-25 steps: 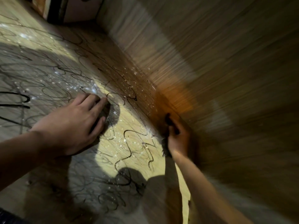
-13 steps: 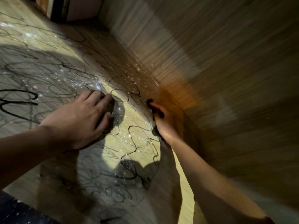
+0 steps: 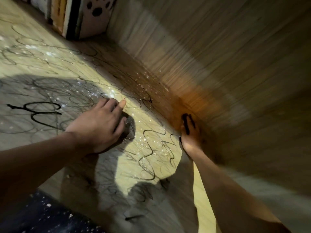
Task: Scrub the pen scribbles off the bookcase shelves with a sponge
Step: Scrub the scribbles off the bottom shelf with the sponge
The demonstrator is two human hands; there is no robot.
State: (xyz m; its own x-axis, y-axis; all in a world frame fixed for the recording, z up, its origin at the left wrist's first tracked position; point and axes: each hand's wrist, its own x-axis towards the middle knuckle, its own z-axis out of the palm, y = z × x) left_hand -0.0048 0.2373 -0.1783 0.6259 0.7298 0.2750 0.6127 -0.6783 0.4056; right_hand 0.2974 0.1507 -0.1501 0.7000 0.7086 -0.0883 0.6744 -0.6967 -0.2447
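Flat and pressing, our left hand (image 3: 99, 125) lies palm down on the pale wooden shelf board (image 3: 50, 68), fingers straight and close together, pointing up and right among the looping black pen scribbles (image 3: 151, 148). Further right, our right hand (image 3: 190, 133) reaches into the corner against the brown wooden side wall (image 3: 218, 64), fingers curled round a dark sponge (image 3: 186, 122) whose long axis runs away from us along the joint.
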